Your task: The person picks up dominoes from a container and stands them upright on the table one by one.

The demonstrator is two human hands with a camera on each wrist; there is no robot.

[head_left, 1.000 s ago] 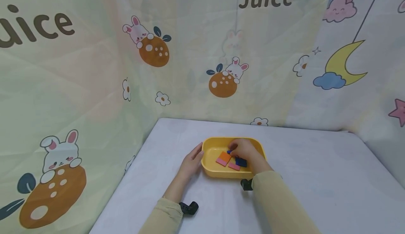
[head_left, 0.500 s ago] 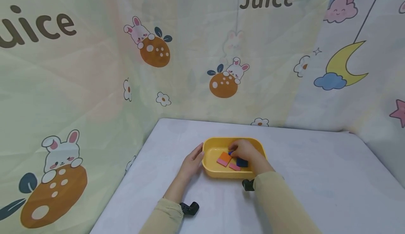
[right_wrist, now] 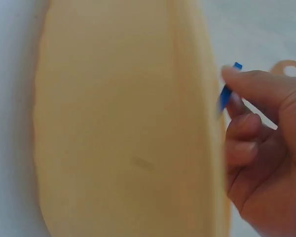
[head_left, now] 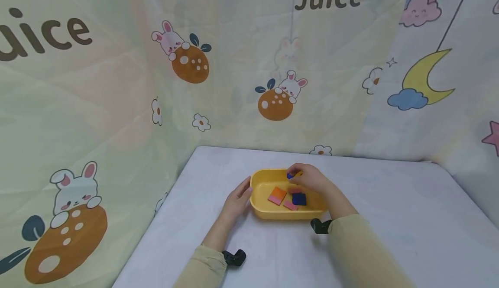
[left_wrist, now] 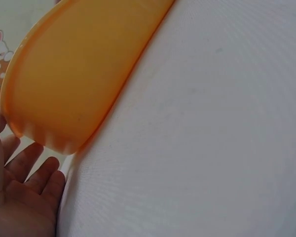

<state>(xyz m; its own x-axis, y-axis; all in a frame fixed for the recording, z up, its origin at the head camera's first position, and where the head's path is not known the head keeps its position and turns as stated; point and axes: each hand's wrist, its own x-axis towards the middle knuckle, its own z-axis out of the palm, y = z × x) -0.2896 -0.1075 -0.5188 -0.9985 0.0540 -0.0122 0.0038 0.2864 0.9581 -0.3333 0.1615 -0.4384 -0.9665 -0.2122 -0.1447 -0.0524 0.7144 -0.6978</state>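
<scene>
A yellow plastic tray (head_left: 288, 215) sits on the white table with several small flat pieces in it. At its left end my left hand (head_left: 238, 199) rests against the wall, fingers loosely extended; the left wrist view shows them close to the tray (left_wrist: 74, 74). Over the tray's back right part, my right hand (head_left: 309, 178) pinches a small blue piece (right_wrist: 225, 96) between thumb and fingers. Below it lie an orange piece (head_left: 279, 192) beside a pink one (head_left: 274, 200), a dark blue square (head_left: 299, 199), a pink strip (head_left: 290, 205) and a reddish strip (head_left: 295, 190).
The white table (head_left: 390, 218) extends on both sides of the tray. Behind it hangs a printed cloth (head_left: 234, 63) with rabbits, a moon and flowers. Each wrist bears a small black device, one on the left wrist (head_left: 234, 258) and one on the right wrist (head_left: 320, 226).
My right hand has lifted up and back from the tray's floor with the blue piece, uncovering the reddish strip and more of the dark blue square. My left hand has stayed in place.
</scene>
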